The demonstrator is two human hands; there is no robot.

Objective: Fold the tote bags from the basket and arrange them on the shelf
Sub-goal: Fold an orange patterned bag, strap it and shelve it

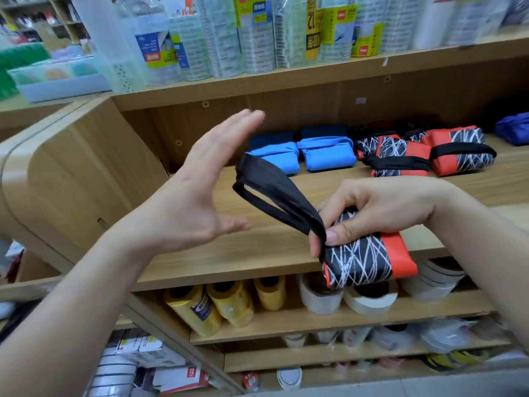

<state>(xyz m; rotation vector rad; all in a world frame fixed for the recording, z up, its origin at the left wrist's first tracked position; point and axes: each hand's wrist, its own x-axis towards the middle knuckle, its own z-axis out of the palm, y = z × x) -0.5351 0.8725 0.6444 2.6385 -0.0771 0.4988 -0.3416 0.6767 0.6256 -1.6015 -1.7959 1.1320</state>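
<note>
Over the front of the wooden shelf, R hand pinched a folded red & black tote bag where its black straps came out. L hand was spread flat, holding nothing. Blue bags & red bags lay at the back.

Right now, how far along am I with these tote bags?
Done: blue folded bags and orange patterned bags lie on the shelf. In hand: the right hand grips another folded orange bag, black straps loose; left hand open. Left: tuck straps, shelve it. Basket not in view.
</note>
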